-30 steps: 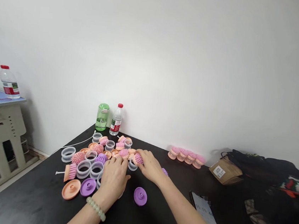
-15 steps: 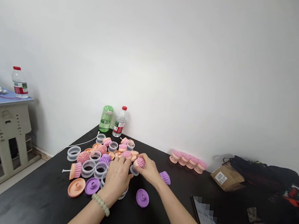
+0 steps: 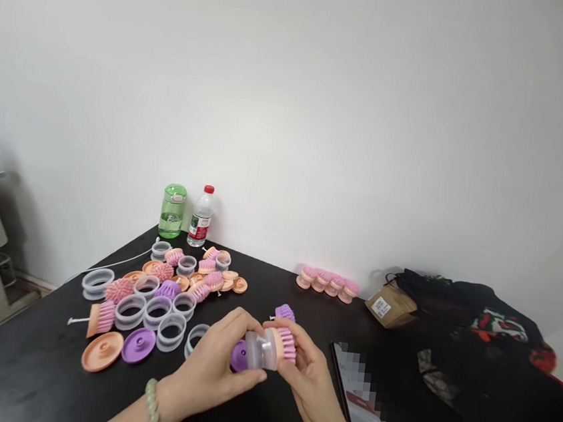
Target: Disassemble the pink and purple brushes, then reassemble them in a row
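Note:
My left hand [image 3: 216, 355], with a green bead bracelet, is closed around a see-through plastic ring [image 3: 259, 350]. My right hand [image 3: 311, 379] grips a brush head with pink bristles and an orange base [image 3: 287, 344]. The brush head's base meets the ring's right end; whether they are locked together I cannot tell. Partly hidden beside my left fingers is a purple disc [image 3: 239, 356]. A purple brush head [image 3: 285, 313] lies just beyond my right hand.
Left on the black table are loose see-through rings [image 3: 171, 332], an orange disc [image 3: 102, 351], another purple disc [image 3: 138, 345] and brush heads. Several assembled pink brushes [image 3: 335, 285] line the wall. A bottle [image 3: 201, 217], green cup [image 3: 172, 213], phone [image 3: 359, 400] and paper bag [image 3: 391, 306] surround them.
Both hands have come away from the pile toward me, bringing the ring and the pink brush head together. The view has swung right.

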{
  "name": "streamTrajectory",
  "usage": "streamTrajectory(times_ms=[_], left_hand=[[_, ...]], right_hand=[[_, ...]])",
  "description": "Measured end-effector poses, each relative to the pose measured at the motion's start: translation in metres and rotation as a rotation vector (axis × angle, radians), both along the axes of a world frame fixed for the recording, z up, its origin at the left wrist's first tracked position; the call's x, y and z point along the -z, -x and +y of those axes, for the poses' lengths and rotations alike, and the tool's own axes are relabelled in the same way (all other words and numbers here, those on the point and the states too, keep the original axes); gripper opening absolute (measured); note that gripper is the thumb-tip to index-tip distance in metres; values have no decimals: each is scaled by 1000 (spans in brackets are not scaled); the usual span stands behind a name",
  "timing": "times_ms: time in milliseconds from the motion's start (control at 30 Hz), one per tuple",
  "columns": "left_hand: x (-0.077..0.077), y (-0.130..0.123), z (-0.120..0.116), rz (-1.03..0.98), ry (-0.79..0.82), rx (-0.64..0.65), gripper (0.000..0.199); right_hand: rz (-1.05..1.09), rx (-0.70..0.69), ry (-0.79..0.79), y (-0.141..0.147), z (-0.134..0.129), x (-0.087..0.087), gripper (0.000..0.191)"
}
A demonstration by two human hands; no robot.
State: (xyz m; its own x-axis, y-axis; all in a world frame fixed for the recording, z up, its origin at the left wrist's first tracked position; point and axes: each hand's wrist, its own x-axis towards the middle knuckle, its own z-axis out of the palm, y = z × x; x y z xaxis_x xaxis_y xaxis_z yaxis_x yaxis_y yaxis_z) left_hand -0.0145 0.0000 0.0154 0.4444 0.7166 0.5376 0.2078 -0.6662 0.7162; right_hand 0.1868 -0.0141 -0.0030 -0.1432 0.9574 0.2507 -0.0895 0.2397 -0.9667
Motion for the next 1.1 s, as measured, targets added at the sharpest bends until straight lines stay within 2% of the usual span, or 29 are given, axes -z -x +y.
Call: streamTrajectory(times_ms=[100, 200, 433, 567, 767, 967, 1100], left_hand=[[2, -3, -2, -52, -20, 53, 30], [2, -3, -3, -92, -28, 82, 32], [0, -1, -4, -127, 18, 134, 23], [1, 0, -4, -150, 11, 139, 22], [-1, 0, -5, -169, 24, 132, 34], [2, 0, -1, -216, 187, 155, 37], [4, 1, 2, -268, 315, 181, 49]], right_hand=[[-27, 44, -66, -4, -6, 2, 49], [-5, 84, -114, -2, -11, -1, 57], [4, 141, -125, 1, -19, 4, 68], [-58, 211, -180, 1, -22, 2, 63], [-144, 188, -268, 2, -24, -11, 50], [-220, 175, -358, 1, -24, -15, 41], [-251, 178, -398, 0, -24, -13, 40]])
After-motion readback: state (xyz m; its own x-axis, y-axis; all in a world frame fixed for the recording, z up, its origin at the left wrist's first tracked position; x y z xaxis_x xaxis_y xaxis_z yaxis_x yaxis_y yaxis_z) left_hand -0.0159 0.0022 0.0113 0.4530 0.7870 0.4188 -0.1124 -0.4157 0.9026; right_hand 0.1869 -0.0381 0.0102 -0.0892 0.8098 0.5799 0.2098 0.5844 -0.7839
